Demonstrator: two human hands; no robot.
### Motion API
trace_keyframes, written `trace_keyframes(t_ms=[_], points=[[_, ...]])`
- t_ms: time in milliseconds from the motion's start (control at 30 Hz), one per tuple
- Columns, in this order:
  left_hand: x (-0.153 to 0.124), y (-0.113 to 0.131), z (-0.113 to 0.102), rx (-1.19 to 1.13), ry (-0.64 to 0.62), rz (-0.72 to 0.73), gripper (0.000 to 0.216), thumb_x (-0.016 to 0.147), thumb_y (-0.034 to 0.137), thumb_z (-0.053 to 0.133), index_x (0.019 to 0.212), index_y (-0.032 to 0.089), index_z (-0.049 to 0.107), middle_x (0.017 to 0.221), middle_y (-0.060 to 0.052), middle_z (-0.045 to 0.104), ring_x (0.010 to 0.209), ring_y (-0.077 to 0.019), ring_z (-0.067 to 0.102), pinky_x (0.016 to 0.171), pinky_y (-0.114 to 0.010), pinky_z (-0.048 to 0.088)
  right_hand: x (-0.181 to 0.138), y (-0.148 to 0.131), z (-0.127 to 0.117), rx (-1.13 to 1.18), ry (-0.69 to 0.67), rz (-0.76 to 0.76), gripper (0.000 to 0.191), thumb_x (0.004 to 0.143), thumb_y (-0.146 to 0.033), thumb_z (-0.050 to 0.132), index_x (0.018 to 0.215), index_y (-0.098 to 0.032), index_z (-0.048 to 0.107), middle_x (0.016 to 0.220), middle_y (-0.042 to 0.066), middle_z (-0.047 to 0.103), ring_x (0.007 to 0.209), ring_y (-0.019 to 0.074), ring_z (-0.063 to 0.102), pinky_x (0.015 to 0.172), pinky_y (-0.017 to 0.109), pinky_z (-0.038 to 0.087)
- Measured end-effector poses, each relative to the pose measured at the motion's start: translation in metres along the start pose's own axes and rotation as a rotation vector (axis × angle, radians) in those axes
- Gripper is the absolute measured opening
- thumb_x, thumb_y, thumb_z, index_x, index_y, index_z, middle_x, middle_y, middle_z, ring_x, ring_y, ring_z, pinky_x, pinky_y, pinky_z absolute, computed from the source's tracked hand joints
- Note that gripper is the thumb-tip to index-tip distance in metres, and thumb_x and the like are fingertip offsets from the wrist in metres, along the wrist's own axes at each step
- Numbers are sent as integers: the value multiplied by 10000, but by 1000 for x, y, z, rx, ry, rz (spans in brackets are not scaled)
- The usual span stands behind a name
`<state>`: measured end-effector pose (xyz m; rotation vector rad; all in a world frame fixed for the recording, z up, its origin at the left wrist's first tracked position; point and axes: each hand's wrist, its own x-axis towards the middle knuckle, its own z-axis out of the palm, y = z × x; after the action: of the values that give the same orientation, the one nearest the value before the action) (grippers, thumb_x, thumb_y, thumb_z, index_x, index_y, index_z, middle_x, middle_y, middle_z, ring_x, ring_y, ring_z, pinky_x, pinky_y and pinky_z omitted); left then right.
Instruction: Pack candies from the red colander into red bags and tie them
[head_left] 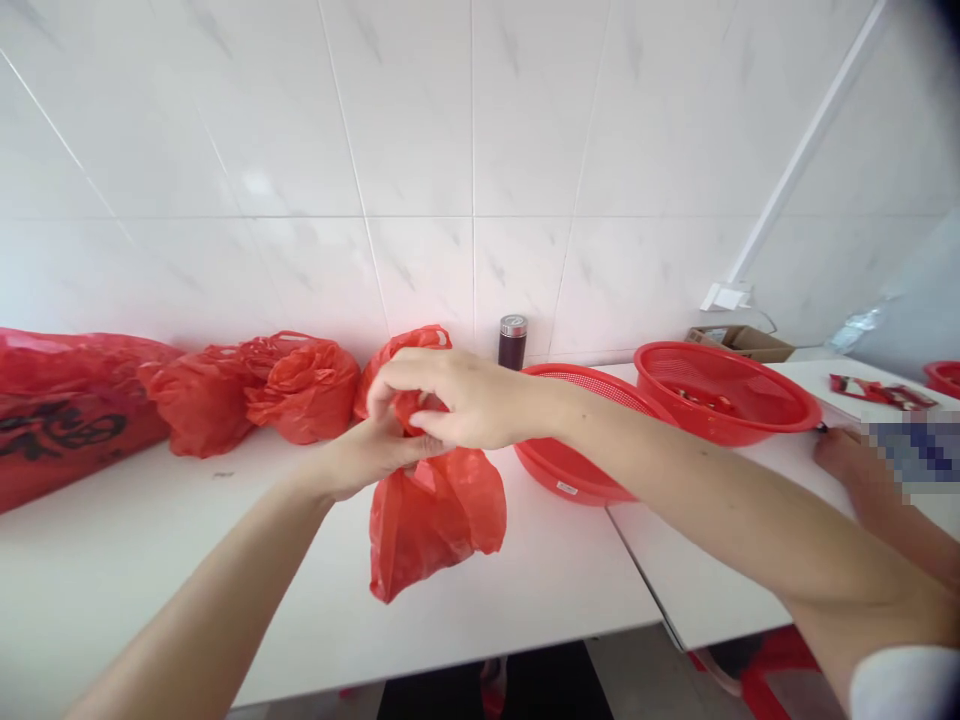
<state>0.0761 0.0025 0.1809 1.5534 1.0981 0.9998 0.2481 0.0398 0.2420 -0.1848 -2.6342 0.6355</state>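
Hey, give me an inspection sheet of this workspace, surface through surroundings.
Surface: white tables, side by side.
Job's things: red bag, its top gathered; other red bags near the wall.
Clutter: dark flask, red baskets, cardboard box.
Hands: left hand holds the bag's top; right hand curls over it, exact grip unclear.
Cables: thin cord near a white wall fitting.
Surroundings: pale wall; another person's hand at the right.
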Motion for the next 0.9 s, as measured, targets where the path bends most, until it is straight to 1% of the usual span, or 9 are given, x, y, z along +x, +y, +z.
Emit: trace_keyframes(t_ms=[100, 233, 300, 400, 500, 567, 700, 800, 900], points=[[6, -3, 4, -93, 57, -160, 345, 773, 300, 641, 531, 199, 416, 502, 92, 198, 453, -63, 208, 439, -204, 260, -2, 4, 16, 100, 304, 9, 331, 847, -57, 480, 1112, -245, 542, 1205, 5, 566, 1091, 125, 533, 923, 291, 457], [5, -6, 2, -179, 192, -167, 323, 825, 509, 577, 739, 198, 573, 508, 97, 173, 459, -69, 203, 460, -201, 271, -49, 34, 75, 233, 684, 345, 431, 849, -309, 615, 1253, -290, 467, 1286, 24, 552, 1182, 182, 515, 990, 368, 426], [5, -7, -1, -165, 161, -129, 341, 828, 530, 568, 885, 199, 627, 524, 96, 164, 454, -70, 187, 439, -196, 228, -80, 58, 119, 277, 585, 545, 448, 793, -328, 664, 1218, -284, 529, 1163, 37, 634, 1037, 222, 602, 883, 381, 479], [10, -8, -7, -170, 166, -29, 326, 847, 492, 553, 952, 197, 641, 554, 91, 162, 449, -70, 146, 410, -196, 163, -115, 95, 174, 306, 518, 840, 179, 850, -311, 528, 953, -233, 652, 850, 48, 696, 786, 249, 649, 700, 389, 498], [11, -15, -16, -41, 267, 24, 321, 852, 470, 547, 999, 202, 645, 572, 70, 314, 490, -88, 317, 486, -216, 342, -129, 117, 192, 314, 540, 881, 191, 841, -288, 519, 960, -212, 648, 900, 72, 694, 850, 255, 647, 746, 396, 493], [0, -32, -25, 202, 391, 18, 329, 817, 471, 597, 1028, 224, 648, 734, 17, 547, 708, -141, 529, 725, -292, 459, -131, 121, 189, 330, 529, 847, 199, 849, -305, 524, 984, -215, 639, 958, 66, 687, 905, 229, 639, 811, 381, 483], [-52, -101, -45, 290, 692, -29, 448, 779, 501, 627, 1145, 248, 581, 1273, -81, 588, 1216, -268, 508, 1027, -421, 377, -134, 121, 183, 492, 474, 876, 469, 799, -416, 642, 1217, -234, 533, 1120, 85, 634, 943, 198, 630, 841, 370, 484], [-89, -164, -51, 130, 931, -246, 823, 705, 530, 690, 1387, 234, 335, 1501, -191, 330, 1288, -319, 458, 997, -462, 425, -124, 125, 192, 678, 421, 865, 669, 738, -432, 716, 1317, -231, 448, 1133, 96, 630, 952, 203, 631, 827, 370, 496], [-94, -200, -42, 160, 675, -388, 873, 704, 531, 687, 1415, 191, 311, 1425, -212, 444, 1205, -319, 542, 948, -452, 467, -92, 131, 210, 694, 441, 759, 708, 667, -383, 780, 1296, -244, 486, 1162, 76, 635, 1032, 221, 614, 883, 379, 479]])
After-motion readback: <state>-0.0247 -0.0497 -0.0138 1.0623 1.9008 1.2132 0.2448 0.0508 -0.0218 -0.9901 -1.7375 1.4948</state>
